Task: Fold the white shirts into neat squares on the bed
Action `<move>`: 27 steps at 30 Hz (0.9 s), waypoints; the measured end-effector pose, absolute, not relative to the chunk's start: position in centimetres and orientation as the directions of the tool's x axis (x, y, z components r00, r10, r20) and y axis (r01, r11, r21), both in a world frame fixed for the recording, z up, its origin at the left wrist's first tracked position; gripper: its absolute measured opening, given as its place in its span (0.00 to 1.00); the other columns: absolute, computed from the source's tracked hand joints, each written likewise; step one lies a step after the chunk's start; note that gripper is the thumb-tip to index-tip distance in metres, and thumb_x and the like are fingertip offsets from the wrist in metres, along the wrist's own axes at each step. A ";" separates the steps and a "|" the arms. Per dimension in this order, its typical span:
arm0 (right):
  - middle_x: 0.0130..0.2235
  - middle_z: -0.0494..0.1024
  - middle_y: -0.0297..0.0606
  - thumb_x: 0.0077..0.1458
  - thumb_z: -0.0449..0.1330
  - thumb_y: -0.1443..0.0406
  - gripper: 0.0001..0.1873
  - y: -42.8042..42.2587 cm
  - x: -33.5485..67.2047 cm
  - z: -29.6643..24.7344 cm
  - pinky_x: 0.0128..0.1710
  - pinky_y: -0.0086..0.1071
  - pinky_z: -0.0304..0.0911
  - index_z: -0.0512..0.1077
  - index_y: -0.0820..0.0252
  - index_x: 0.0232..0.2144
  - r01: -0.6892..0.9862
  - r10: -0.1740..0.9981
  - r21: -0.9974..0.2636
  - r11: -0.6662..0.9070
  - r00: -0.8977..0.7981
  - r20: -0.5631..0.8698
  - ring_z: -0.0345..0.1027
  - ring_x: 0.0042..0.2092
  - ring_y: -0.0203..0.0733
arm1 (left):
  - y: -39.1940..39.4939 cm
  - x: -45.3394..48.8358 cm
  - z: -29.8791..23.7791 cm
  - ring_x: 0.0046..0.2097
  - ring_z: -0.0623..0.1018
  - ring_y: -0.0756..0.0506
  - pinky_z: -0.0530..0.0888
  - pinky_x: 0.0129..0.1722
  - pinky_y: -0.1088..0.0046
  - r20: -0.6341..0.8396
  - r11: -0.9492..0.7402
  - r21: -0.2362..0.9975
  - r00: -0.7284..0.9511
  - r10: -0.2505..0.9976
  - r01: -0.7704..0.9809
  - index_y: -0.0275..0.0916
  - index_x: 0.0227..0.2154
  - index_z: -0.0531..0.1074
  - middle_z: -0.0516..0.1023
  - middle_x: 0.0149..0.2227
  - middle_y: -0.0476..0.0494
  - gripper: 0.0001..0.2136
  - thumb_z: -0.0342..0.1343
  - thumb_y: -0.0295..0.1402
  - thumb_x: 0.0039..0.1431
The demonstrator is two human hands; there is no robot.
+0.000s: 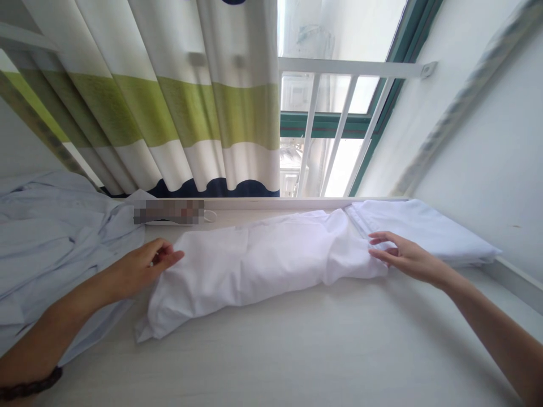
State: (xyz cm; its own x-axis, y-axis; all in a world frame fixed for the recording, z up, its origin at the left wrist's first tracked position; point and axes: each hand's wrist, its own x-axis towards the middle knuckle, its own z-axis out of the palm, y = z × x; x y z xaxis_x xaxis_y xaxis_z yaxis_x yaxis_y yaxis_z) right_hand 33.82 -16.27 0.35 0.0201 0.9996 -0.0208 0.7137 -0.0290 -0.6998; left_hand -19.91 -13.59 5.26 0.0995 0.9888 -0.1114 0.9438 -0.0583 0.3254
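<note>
A long white folded cloth garment, perhaps a shirt or coat, lies in a loose, puffy bundle across the pale surface. My left hand is at its left end, fingers loosely curled and thumb extended over the cloth, with no fabric visibly pinched. At the right end is my right hand, thumb and fingers apart, the fingertips close to or touching the cloth. Behind that hand lies a flat, neatly folded white cloth. The undersides of both hands' fingers are partly hidden.
Crumpled white garments are heaped on the left. A blurred-out item with a white loop lies by the back ledge. Beyond hang a striped curtain and a white window railing. A white wall bounds the right side.
</note>
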 end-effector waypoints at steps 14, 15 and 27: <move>0.44 0.75 0.44 0.49 0.62 0.50 0.26 -15.7 33.7 3.2 0.37 0.37 0.72 0.69 0.54 0.47 0.674 0.875 -0.722 -0.159 -0.242 -0.419 0.74 0.34 0.45 | -8.4 -19.6 3.5 0.41 0.76 0.40 0.71 0.41 0.70 -0.140 -0.179 0.375 0.246 0.959 0.910 0.29 0.56 0.58 0.75 0.41 0.41 0.35 0.54 0.51 0.53; 0.44 0.75 0.45 0.49 0.62 0.49 0.27 -14.7 33.4 3.6 0.37 0.38 0.73 0.69 0.56 0.48 0.677 0.884 -0.711 -0.187 -0.200 -0.422 0.74 0.35 0.46 | -7.8 -19.2 3.9 0.41 0.76 0.41 0.71 0.42 0.70 -0.154 -0.195 0.339 0.259 0.953 0.920 0.27 0.56 0.57 0.75 0.42 0.40 0.35 0.55 0.49 0.53; 0.46 0.76 0.51 0.47 0.64 0.49 0.31 -8.4 29.9 6.0 0.38 0.36 0.72 0.72 0.61 0.49 0.858 0.881 -0.498 -0.126 -0.133 -0.454 0.73 0.44 0.53 | -3.9 -12.9 7.0 0.59 0.68 0.38 0.62 0.58 0.64 -0.328 -0.334 0.211 0.388 0.861 0.919 0.41 0.52 0.70 0.69 0.59 0.41 0.26 0.51 0.48 0.53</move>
State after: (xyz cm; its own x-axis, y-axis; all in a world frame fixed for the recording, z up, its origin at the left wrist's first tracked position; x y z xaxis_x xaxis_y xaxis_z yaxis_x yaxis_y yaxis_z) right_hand 29.93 -8.39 5.98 -0.1334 0.8811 -0.4538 0.8580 -0.1265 -0.4978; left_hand -12.91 -3.94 7.02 0.3883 0.8610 -0.3283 0.9187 -0.3340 0.2107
